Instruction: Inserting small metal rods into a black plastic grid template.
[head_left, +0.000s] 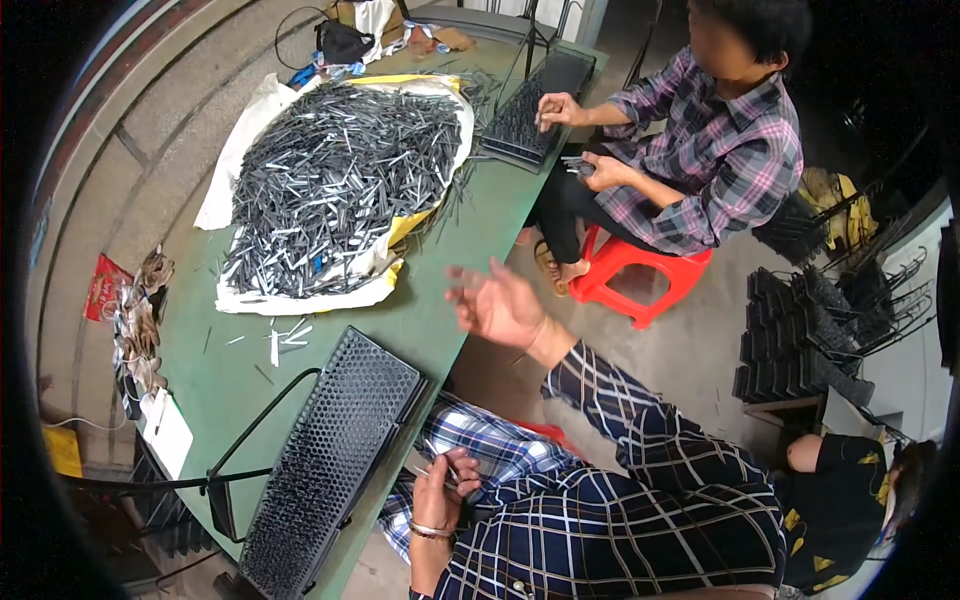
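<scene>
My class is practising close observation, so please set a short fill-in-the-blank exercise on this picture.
Dark strips lie heaped on a sack on the ____ table.
The co-worker sits on a ____ stool.
A bracelet circles the wrist of the camera wearer's ____ hand.

Missing words: green; red; left.

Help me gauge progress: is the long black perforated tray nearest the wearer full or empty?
Partly full: the tray has thin dark strips lower down, bare holes higher.

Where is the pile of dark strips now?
In the head view, the pile lies upper left on a white sheet, above the nearer perforated block in frame.
</scene>
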